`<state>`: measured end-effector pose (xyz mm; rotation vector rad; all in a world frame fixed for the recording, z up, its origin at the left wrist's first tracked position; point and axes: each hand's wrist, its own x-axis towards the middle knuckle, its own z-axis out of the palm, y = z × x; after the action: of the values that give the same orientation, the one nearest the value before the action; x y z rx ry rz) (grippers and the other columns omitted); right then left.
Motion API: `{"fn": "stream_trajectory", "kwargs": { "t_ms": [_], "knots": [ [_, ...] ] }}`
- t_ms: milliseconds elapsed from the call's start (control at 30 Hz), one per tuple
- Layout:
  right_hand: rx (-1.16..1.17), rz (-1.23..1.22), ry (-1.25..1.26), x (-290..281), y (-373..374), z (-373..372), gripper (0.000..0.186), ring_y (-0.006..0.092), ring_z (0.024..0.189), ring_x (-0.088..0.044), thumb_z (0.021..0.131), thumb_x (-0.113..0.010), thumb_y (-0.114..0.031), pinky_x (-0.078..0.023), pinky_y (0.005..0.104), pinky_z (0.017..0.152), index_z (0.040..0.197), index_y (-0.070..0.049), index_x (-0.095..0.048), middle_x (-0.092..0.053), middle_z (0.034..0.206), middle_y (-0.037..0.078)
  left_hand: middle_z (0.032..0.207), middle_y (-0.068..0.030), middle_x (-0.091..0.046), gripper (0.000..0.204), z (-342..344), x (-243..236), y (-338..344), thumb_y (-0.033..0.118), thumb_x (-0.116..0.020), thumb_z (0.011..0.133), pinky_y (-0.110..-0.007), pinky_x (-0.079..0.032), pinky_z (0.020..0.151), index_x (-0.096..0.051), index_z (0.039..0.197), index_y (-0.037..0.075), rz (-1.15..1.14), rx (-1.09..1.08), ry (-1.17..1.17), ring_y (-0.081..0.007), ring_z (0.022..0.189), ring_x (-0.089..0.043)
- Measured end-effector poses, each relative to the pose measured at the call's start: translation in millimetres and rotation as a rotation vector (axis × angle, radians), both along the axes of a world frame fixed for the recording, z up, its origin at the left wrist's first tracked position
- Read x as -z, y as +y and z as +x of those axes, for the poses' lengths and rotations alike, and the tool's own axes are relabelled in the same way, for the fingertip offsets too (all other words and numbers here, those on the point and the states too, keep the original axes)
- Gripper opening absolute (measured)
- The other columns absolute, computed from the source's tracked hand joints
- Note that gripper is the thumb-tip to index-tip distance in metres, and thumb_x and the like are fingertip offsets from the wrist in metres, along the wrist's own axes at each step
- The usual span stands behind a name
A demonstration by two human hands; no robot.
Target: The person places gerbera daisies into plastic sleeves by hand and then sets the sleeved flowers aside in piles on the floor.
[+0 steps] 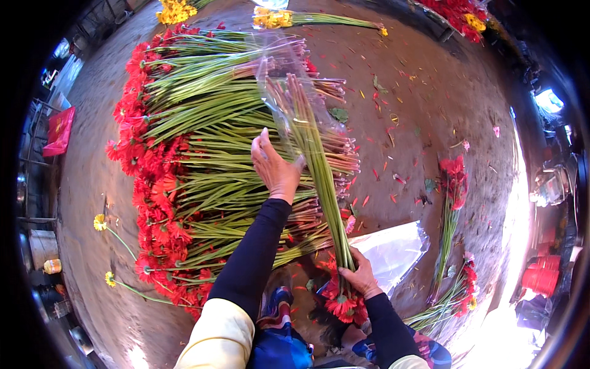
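Observation:
A long bundle of green-stemmed red gerberas (332, 203) lies diagonally in front of me, flowers toward me, its pale stem ends within a clear plastic sleeve (273, 58). My right hand (361, 275) grips this bundle just above the red flower heads (344, 305). My left hand (276, 169) is open beside the bundle's middle, fingers bent and apart over the spread stems, thumb at the sleeve. Beneath and left of it, many red gerberas (135, 123) lie in rows, heads to the left and stems to the right.
Small red-flower bunches (453, 184) lie at right near a clear plastic sheet (393, 246). Yellow bunches (273, 18) lie at the far side, loose yellow blooms (99, 222) at left. A rack with red flowers (445, 12), red buckets (541, 277) and a red bag (58, 132) stand around the edges.

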<state>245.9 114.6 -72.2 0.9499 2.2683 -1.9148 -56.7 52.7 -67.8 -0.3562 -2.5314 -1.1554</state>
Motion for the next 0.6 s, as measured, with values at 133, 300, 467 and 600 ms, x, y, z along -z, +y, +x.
{"fn": "stream_trajectory", "kwargs": {
  "t_ms": [133,300,467,600],
  "knots": [
    [-0.066,0.028,0.003,0.8,-1.6,-9.7,0.063,0.0178,0.104,-0.056,0.069,-0.070,-0.018,-0.042,0.0303,0.093,0.126,-0.001,-0.049,-0.060,0.114,0.011,0.099,-0.0206,-0.055,0.053,-31.9,10.0,-4.6,0.017,-0.072,0.073,-0.046,-0.042,0.080,-0.043,0.116,0.005,0.081,0.061,-0.053,-0.0386,0.093,-0.053],
    [-0.068,0.007,-0.020,2.5,2.3,-31.8,0.065,0.0215,0.107,-0.057,0.070,-0.070,-0.022,-0.042,0.0316,0.094,0.128,-0.002,-0.048,-0.060,0.115,0.014,0.068,-0.0184,-0.057,0.011,11.3,15.0,-24.8,0.006,-0.056,0.084,-0.047,-0.044,0.057,-0.049,0.092,0.004,0.080,0.441,-0.085,-0.0412,0.066,-0.057],
    [-0.068,0.047,-0.025,-7.9,3.1,-46.1,0.065,0.0222,0.110,-0.055,0.073,-0.070,-0.025,-0.041,0.0321,0.095,0.129,-0.003,-0.047,-0.059,0.117,0.015,0.064,-0.0099,-0.050,0.018,53.5,6.1,-64.1,0.002,-0.060,0.081,-0.031,-0.044,0.053,-0.050,0.096,0.004,0.146,0.507,-0.216,-0.0225,0.053,-0.052],
    [-0.190,0.116,-0.001,-4.7,-10.9,-49.3,0.064,0.0292,0.103,-0.059,0.071,-0.069,-0.030,-0.045,0.0346,0.091,0.129,-0.010,-0.048,-0.060,0.115,0.018,0.101,-0.0129,-0.048,0.042,27.9,-12.8,-88.3,0.006,-0.066,0.067,-0.038,-0.040,0.083,-0.051,0.106,0.003,0.053,0.195,0.171,-0.0288,0.095,-0.048]
  ]
}}
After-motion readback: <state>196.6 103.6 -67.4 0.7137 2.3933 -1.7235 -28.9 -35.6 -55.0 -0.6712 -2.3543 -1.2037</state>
